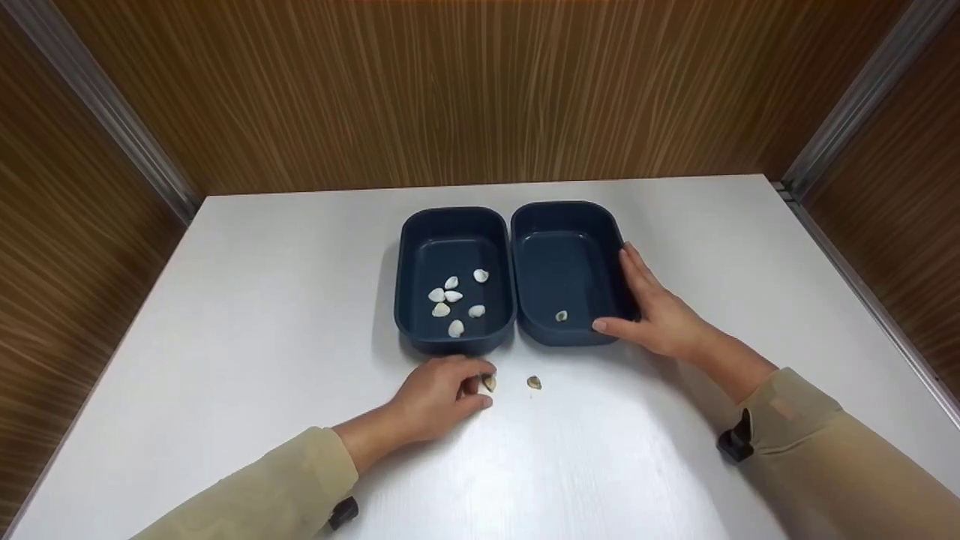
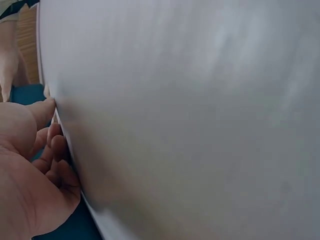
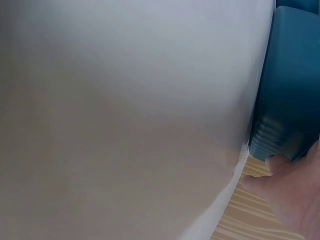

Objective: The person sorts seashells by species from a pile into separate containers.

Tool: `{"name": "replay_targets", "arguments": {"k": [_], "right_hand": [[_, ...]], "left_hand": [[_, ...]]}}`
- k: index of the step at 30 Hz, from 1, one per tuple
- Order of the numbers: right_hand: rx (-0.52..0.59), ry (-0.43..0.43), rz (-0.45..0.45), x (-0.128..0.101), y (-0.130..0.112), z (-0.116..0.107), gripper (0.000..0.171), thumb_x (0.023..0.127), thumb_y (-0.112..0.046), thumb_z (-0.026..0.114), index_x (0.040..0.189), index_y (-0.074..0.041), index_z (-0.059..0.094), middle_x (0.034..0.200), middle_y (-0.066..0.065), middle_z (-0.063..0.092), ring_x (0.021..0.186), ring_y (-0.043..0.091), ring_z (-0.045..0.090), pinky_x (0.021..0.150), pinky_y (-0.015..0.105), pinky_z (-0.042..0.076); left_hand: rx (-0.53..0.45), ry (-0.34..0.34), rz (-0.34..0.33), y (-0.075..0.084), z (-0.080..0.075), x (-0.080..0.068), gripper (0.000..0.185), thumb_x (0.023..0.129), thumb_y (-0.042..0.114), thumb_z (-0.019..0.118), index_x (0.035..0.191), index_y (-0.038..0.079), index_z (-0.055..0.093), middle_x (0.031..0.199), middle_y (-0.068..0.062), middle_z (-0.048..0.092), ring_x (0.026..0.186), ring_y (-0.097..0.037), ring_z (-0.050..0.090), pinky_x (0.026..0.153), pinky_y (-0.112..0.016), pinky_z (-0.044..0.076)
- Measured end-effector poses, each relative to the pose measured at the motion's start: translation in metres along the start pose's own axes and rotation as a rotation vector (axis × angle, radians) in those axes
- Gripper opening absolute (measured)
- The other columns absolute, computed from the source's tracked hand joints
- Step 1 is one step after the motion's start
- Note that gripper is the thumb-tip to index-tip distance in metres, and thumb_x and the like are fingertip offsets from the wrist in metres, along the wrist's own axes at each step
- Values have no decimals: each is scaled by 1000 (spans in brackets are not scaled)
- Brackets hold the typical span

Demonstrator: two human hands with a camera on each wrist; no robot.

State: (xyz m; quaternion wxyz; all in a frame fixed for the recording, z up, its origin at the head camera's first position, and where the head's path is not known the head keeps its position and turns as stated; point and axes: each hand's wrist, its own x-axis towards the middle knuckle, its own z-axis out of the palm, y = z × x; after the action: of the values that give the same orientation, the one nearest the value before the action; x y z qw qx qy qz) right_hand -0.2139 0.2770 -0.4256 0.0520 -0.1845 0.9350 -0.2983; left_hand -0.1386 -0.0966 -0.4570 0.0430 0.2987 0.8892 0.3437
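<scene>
White table (image 1: 262, 300) carries two bins; a shell (image 1: 489, 383) is pinched in the left hand (image 1: 439, 396) grip, while the right bin (image 1: 566, 270) is steadied by the flat, released right hand (image 1: 660, 315).

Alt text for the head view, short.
Left hand pinches a shell on a white table; right hand holds the right tray, which has one shell. Left tray holds six; another shell lies loose.

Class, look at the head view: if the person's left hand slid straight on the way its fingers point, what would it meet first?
Probably the loose shell on the table, just beyond the shell that the left hand pinches.
</scene>
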Motion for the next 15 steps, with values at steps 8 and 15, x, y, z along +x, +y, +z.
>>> {"name": "replay_targets", "arguments": {"k": [8, 15], "right_hand": [[4, -3, 6, 0, -1, 0, 116, 96, -53, 75, 171, -11, -3, 178, 7, -10, 162, 38, 3, 126, 64, 16], [2, -9, 16, -1, -1, -1, 117, 95, -55, 74, 171, -13, -5, 178, 7, -11, 162, 38, 3, 126, 65, 16]], "left_hand": [[-6, 38, 3, -3, 3, 1, 25, 92, 12, 79, 117, 7, 77, 85, 4, 65, 80, -12, 61, 73, -29, 50], [-40, 49, -15, -3, 3, 2, 21, 93, 10, 78, 113, 8, 79, 85, 6, 66, 80, -12, 62, 73, -28, 50]]}}
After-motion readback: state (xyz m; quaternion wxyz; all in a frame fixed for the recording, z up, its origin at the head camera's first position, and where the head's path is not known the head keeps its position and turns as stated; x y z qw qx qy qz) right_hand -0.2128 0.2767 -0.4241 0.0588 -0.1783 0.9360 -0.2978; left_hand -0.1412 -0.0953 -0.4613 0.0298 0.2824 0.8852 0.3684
